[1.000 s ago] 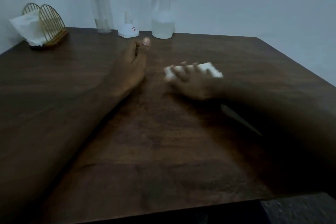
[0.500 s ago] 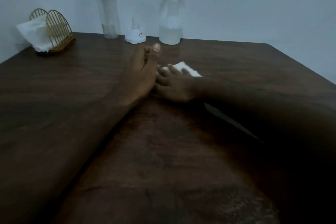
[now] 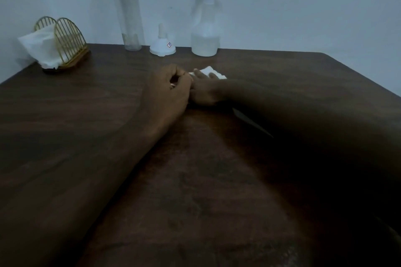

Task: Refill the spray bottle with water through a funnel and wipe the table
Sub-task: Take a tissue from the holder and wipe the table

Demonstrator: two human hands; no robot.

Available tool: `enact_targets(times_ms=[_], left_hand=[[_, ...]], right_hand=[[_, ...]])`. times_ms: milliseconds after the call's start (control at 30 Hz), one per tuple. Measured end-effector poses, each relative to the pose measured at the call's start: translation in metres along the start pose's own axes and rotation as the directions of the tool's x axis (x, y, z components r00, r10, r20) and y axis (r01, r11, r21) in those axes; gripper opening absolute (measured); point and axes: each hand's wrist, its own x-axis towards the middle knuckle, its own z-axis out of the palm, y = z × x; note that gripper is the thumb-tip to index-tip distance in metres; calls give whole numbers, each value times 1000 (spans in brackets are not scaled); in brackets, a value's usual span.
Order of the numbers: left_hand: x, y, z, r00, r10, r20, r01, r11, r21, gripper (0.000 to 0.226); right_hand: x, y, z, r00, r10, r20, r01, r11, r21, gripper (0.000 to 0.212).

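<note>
Two bare hands lie close together on the dark brown wooden table (image 3: 293,84), near its middle. The right hand (image 3: 205,93) presses with straight fingers on a small white folded paper tissue (image 3: 217,73); the tissue lies flat under the fingertips and shows beyond them, on the far side. The left hand (image 3: 168,91) rests on its side just beside the right one, touching it, with the fingers curled into a fist that holds nothing visible. At the far edge, well apart from the hands, the clear plastic spray bottle with a white trigger head (image 3: 205,42) stands upright, partly filled with water. The small white plastic funnel (image 3: 162,47) stands upside down between it and a tall clear bottle with a purple cap (image 3: 128,19).
</note>
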Motion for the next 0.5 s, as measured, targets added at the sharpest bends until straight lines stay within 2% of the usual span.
enact_targets(times_ms=[67,167,300,400,500], left_hand=[[0,0,-1,999,24,-42,-23,1000,16,17],[0,0,0,999,26,-41,-24,999,40,17],[0,-2,1,1000,24,11,-24,998,57,16],[0,-2,2,999,11,31,-14,997,73,15],[-1,1,2,1000,8,24,-10,997,78,15]], right_hand=[[6,10,-8,1000,4,2,-4,1000,-21,70],[6,55,-17,987,159,-19,-158,986,61,55],[-31,123,-11,896,440,62,-445,888,121,63],[-68,157,-4,853,519,59,-522,842,134,61],[-95,171,4,769,635,75,-635,747,198,73]])
